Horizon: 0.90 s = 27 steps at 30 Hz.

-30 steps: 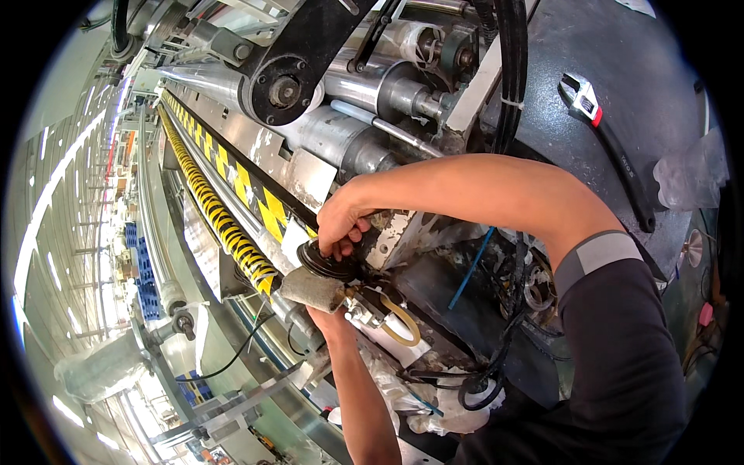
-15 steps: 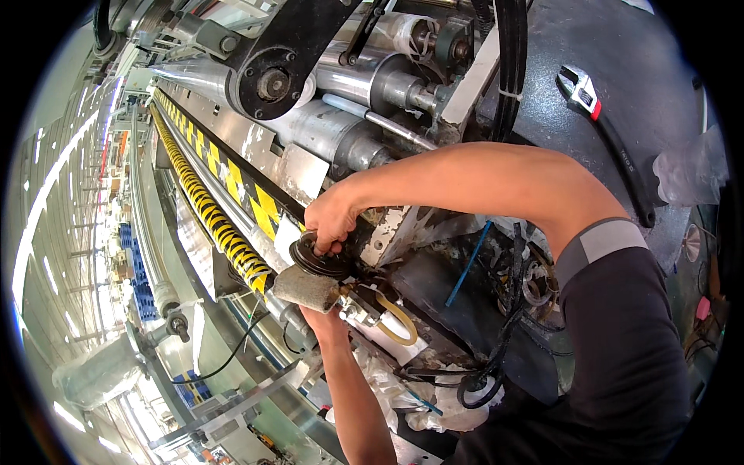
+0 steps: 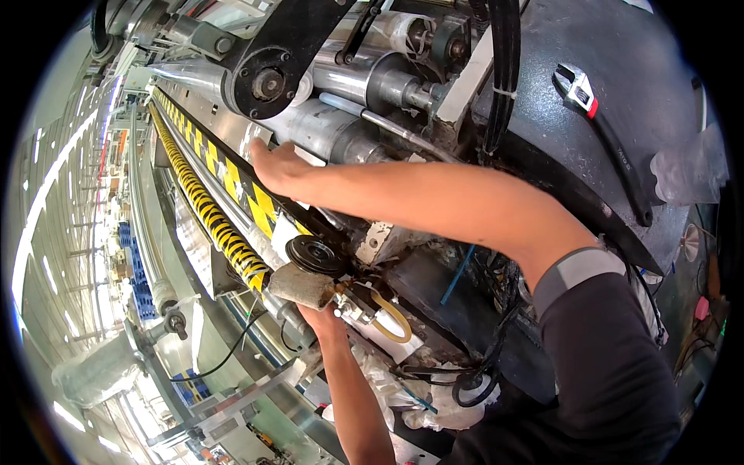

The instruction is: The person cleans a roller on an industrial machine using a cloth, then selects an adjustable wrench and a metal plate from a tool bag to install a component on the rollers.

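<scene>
Right hand (image 3: 273,167) pressed flat on the yellow-and-black striped rail (image 3: 232,180), fingers stretched out and clasping nothing. Left hand (image 3: 322,318) tucked under the grey block (image 3: 302,285), fingers hidden, so impossible to tell whether gripping. Black pulley (image 3: 314,254) seated just above that block, untouched (probably fitted already, fastening out of sight), with the wrench (image 3: 577,87) lying idle far right.
</scene>
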Each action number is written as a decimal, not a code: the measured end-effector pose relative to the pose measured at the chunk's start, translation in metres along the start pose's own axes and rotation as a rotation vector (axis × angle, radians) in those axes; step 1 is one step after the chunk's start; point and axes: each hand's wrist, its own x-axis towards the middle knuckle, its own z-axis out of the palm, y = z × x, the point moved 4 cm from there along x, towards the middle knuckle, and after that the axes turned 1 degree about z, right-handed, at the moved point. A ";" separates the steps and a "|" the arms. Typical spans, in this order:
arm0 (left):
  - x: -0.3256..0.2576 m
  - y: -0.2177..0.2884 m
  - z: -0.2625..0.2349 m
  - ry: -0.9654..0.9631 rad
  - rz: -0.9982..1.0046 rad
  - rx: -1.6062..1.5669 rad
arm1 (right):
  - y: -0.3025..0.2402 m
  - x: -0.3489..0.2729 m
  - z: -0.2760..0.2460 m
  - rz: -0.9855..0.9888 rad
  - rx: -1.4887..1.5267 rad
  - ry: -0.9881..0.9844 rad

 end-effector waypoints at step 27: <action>0.004 -0.010 -0.004 -0.069 -0.012 -0.046 | 0.049 0.052 0.050 0.126 0.162 0.072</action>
